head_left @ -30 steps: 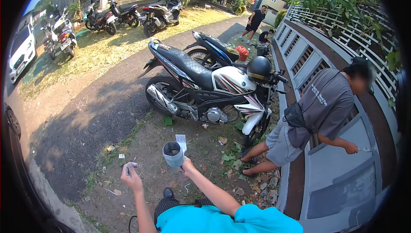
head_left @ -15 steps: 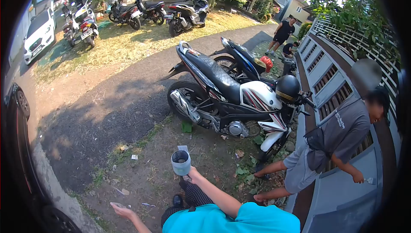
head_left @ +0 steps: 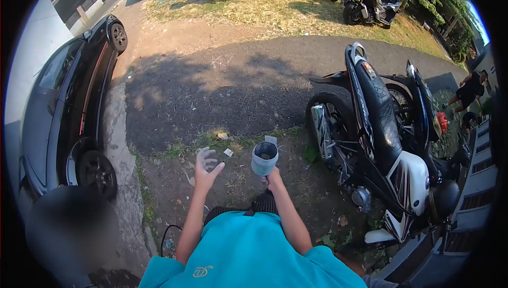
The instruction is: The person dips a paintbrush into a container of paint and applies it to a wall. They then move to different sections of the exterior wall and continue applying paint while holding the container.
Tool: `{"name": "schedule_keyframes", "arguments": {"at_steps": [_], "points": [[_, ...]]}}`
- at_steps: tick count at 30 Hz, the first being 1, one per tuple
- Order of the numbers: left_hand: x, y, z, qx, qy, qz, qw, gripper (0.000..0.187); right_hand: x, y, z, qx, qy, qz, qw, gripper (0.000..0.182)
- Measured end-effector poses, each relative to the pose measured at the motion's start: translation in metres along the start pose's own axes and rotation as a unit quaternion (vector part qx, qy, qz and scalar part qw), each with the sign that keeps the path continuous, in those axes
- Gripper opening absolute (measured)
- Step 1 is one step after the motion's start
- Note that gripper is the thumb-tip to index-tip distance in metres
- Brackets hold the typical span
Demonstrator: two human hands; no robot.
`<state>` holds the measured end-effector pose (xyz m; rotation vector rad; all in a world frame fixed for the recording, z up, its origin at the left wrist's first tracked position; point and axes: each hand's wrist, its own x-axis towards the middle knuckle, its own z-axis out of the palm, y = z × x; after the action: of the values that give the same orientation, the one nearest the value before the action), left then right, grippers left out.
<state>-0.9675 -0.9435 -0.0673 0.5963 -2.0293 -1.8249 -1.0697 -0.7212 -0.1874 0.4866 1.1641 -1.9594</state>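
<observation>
My right hand (head_left: 273,179) is closed around the handle of a grey-blue cup (head_left: 264,159), whose dark inside faces up; a small pale flat piece (head_left: 271,140) shows at its far rim. To the left of the cup, my left hand (head_left: 208,167) is raised with its fingers spread and nothing in it. Its fingers look whitish. Both hands are in front of my turquoise shirt, over bare ground with a few scraps.
A dark car (head_left: 63,103) stands at the left, near a blurred person's head (head_left: 73,230). At the right are a white and black motorcycle (head_left: 410,182), a black helmet (head_left: 445,199) and a grey fence (head_left: 479,182). Other people are at far right.
The view has swung left, bringing the dark car further in and the person at the fence largely out. My left hand has risen, fingers spread; the cup stays in my right hand.
</observation>
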Motion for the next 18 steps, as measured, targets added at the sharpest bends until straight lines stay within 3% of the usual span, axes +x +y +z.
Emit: {"name": "schedule_keyframes", "arguments": {"at_steps": [3, 4, 7, 8, 10, 15, 18], "points": [[0.049, 0.04, 0.08, 0.091, -0.152, 0.1, 0.979, 0.096, 0.019, -0.085, 0.029, -0.071, 0.032, -0.135, 0.988, 0.006], [0.065, 0.047, 0.1, 0.094, -0.151, 0.092, 0.98, 0.096, 0.035, -0.102, 0.037, -0.074, 0.053, -0.201, 0.975, 0.007], [0.112, 0.061, 0.143, 0.158, -0.129, 0.213, 0.956, 0.085, 0.064, -0.166, 0.05, -0.108, 0.02, -0.227, 0.968, 0.025], [0.13, 0.066, 0.152, 0.156, -0.127, 0.215, 0.956, 0.085, 0.075, -0.185, 0.055, -0.11, 0.019, -0.228, 0.967, 0.025], [0.17, 0.076, 0.168, 0.167, -0.104, 0.323, 0.926, 0.08, 0.107, -0.216, 0.061, -0.158, -0.001, -0.265, 0.951, 0.025], [0.289, 0.081, 0.192, 0.169, -0.104, 0.412, 0.889, 0.071, 0.197, -0.291, 0.082, -0.132, -0.085, -0.253, 0.955, 0.028], [0.385, 0.096, 0.201, 0.171, -0.098, 0.486, 0.851, 0.068, 0.261, -0.332, 0.095, -0.099, -0.082, -0.295, 0.947, 0.03]]}}
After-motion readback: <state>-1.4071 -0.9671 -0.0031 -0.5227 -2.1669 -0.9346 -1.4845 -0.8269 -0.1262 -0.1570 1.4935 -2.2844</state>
